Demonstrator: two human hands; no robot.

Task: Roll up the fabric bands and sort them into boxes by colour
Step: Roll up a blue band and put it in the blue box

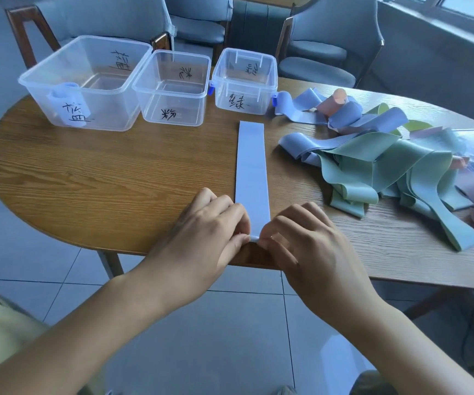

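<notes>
Because only one view is given, from the head, everything is told from it. A pale blue band (252,166) is laid flat and straight on the tabletop (116,172), and its near end is pinched by both hands at the table's edge. The left hand (210,232) and the right hand (301,238) are curled on that end, one at each corner, with the fingertips nearly touching. A tiny first fold seems to be started there.

The band looks thin, light and soft, maybe a little stretchy. It will likely bend easily and slip sideways if it is rolled unevenly. It is best held at the two near corners, as is done now, and pressed down while it is rolled away from the grip.

Straight ahead of the grip, past the band's far end, a small clear box (244,84) is stood. To the left of that are a middle box (173,89) and a big box (87,81), where one blue roll (69,105) can be seen. To the right of the grip a loose pile of bands (386,166), blue, green and pink, is heaped. Nothing is seen lying on the band, but the pile is close beside it.
</notes>
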